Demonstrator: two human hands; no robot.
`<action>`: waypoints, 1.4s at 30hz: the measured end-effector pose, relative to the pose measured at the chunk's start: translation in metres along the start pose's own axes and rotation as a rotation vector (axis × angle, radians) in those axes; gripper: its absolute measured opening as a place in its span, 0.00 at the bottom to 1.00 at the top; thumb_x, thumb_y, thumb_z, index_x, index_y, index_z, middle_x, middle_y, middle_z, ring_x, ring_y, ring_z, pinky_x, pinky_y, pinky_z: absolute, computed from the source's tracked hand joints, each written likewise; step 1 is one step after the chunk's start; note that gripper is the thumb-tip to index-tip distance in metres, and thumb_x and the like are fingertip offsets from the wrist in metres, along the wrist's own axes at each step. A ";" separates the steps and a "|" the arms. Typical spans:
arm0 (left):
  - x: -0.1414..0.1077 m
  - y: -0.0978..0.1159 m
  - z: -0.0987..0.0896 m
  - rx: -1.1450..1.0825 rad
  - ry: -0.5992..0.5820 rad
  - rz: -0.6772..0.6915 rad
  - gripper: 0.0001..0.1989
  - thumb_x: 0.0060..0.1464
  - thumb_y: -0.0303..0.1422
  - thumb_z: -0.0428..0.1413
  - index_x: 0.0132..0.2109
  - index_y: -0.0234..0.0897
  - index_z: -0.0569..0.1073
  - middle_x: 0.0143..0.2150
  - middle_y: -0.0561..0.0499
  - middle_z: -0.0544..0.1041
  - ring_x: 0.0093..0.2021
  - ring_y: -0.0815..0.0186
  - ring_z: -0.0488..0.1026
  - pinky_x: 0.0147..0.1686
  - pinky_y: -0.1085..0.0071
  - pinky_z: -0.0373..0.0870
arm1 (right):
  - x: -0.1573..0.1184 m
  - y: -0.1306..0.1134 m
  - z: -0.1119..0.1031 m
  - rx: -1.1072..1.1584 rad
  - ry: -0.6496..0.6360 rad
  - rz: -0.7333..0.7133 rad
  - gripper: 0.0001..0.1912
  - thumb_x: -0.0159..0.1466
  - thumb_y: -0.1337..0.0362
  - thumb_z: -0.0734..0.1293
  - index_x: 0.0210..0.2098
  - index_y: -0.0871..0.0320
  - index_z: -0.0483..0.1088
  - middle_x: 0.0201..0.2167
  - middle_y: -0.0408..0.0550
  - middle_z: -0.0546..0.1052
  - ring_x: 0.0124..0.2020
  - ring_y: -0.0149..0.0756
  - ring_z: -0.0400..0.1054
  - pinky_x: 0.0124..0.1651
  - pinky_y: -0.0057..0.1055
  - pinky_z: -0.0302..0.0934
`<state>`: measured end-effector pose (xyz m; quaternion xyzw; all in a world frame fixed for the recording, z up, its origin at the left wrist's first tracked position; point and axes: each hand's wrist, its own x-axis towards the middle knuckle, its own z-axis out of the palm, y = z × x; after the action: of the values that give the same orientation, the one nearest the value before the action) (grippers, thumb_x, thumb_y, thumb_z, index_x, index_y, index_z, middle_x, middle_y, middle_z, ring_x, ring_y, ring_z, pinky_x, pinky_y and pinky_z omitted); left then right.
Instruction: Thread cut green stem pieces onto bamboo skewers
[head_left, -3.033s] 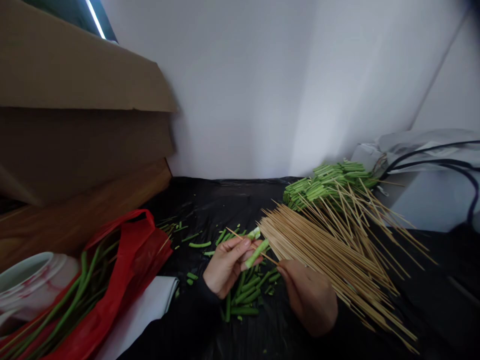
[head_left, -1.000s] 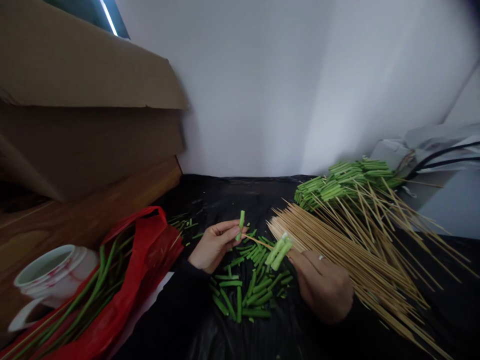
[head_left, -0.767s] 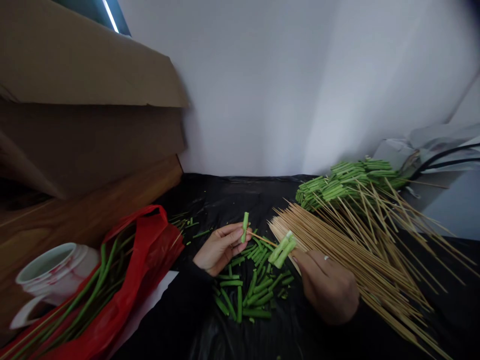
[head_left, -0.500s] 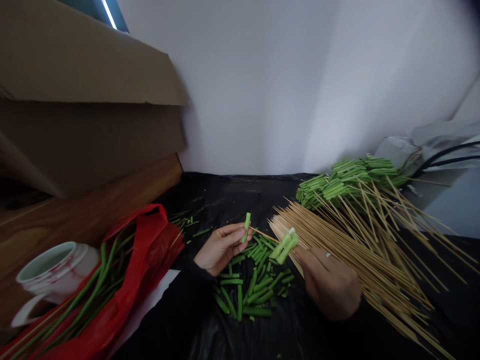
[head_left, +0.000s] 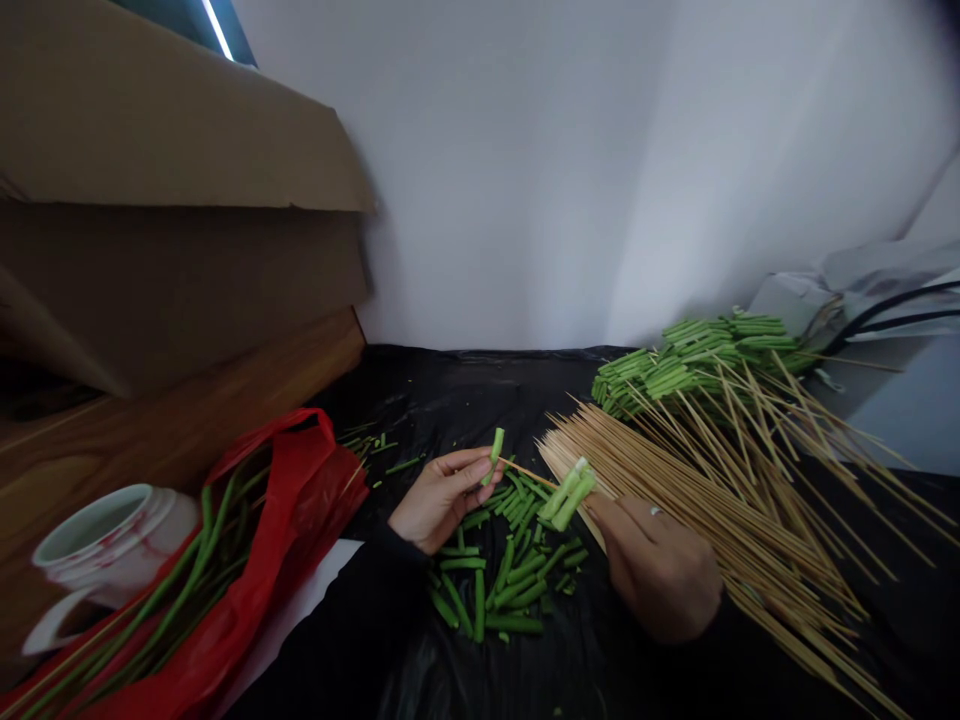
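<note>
My left hand (head_left: 448, 492) pinches a short cut piece of long green bean (head_left: 493, 456) between thumb and fingers. A thin bamboo skewer (head_left: 528, 471) runs from my right hand (head_left: 658, 565), and its tip meets that piece; how deep it goes in, I cannot tell. Several green bean pieces (head_left: 568, 494) sit side by side on the skewer, close to my right fingers, which are closed round its other end. Loose cut bean pieces (head_left: 517, 585) lie on black plastic sheeting (head_left: 427, 660) beneath and between both hands.
A pile of bamboo skewers (head_left: 675, 490) lies to the right, and behind it is a stack of filled bean skewers (head_left: 697, 355). On the left are a red plastic bag (head_left: 300, 500) with long green stems, a white mug (head_left: 112, 540) and a cardboard box (head_left: 187, 180). A wall (head_left: 510, 180) rises behind.
The bean piece in my left hand has shifted very slightly right, toward the skewer. Otherwise both hands keep the same place and hold.
</note>
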<state>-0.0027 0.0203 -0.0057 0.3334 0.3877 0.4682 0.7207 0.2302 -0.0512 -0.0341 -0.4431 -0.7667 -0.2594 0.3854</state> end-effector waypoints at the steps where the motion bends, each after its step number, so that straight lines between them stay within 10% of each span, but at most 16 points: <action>1: 0.000 0.000 0.000 -0.003 0.001 0.001 0.16 0.37 0.29 0.71 0.37 0.32 0.81 0.36 0.45 0.81 0.34 0.70 0.76 0.36 0.77 0.72 | 0.000 0.000 0.000 0.002 -0.001 -0.003 0.13 0.65 0.74 0.59 0.43 0.65 0.73 0.26 0.47 0.74 0.29 0.31 0.68 0.33 0.29 0.56; 42: -0.001 -0.004 0.004 0.068 0.084 0.062 0.16 0.34 0.33 0.71 0.34 0.32 0.81 0.32 0.48 0.80 0.33 0.71 0.74 0.37 0.75 0.69 | -0.003 0.000 0.002 -0.019 -0.002 -0.015 0.14 0.66 0.73 0.59 0.45 0.63 0.73 0.26 0.45 0.74 0.23 0.29 0.64 0.28 0.32 0.50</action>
<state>0.0021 0.0176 -0.0074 0.3496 0.4226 0.4904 0.6772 0.2307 -0.0510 -0.0379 -0.4410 -0.7679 -0.2690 0.3787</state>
